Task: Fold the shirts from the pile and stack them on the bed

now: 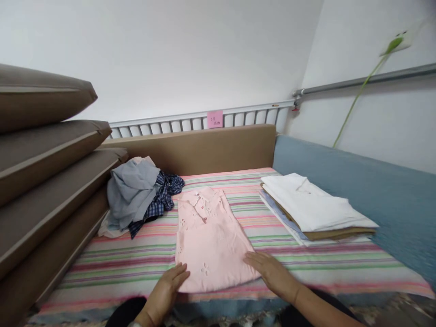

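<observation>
The left hand [168, 284] and right hand [272, 274] are open, gripping nothing, at the near corners of the pink shirt [214, 247]. It lies folded flat on the striped sheet [126, 268]. This looks like smoothing; the next move seems to need soft, even hands. Left sits a wrinkly heap [132, 190]; right, a neat, flat stack [316, 204].

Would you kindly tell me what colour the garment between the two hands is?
The garment is pale pink; it shows best in the head view.
</observation>
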A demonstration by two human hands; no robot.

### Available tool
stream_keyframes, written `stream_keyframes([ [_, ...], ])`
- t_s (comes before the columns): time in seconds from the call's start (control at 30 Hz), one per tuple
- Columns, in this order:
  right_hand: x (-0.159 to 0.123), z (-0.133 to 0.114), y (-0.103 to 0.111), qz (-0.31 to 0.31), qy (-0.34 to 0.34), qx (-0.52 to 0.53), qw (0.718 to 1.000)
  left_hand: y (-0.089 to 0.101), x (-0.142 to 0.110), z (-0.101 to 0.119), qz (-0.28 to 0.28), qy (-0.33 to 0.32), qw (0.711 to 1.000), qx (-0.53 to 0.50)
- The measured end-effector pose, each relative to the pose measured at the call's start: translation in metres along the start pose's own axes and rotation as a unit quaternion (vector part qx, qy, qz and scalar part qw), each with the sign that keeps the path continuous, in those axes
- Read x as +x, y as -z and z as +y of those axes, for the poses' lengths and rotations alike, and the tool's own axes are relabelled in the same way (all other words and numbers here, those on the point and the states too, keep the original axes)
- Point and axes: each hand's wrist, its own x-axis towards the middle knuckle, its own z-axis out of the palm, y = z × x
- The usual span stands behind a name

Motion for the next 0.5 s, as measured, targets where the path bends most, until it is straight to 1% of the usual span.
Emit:
stream_keyframes([
  [0.07,-0.001,-0.006,0.012,0.003,0.01,-0.005,1.0,0.008,-0.001,0.0,0.041,-0.024,0.999,0.0],
  [0.13,-0.005,-0.013,0.024,0.004,0.01,-0.011,1.0,0.022,-0.003,0.006,0.052,-0.034,0.998,0.006],
  [0.23,-0.019,-0.029,0.04,0.007,0.02,-0.006,1.0,0.047,-0.012,0.026,0.046,-0.037,0.998,-0.005],
  [0.3,-0.034,-0.043,0.05,0.016,0.031,0.01,0.999,0.063,-0.024,0.04,0.039,-0.046,0.998,-0.02],
  [0.4,-0.061,-0.068,0.064,0.03,0.034,0.039,0.998,0.078,-0.049,0.056,0.026,-0.069,0.996,-0.052],
  [0.5,-0.082,-0.089,0.082,0.022,0.031,0.057,0.998,0.089,-0.07,0.063,0.007,-0.079,0.99,-0.117],
])
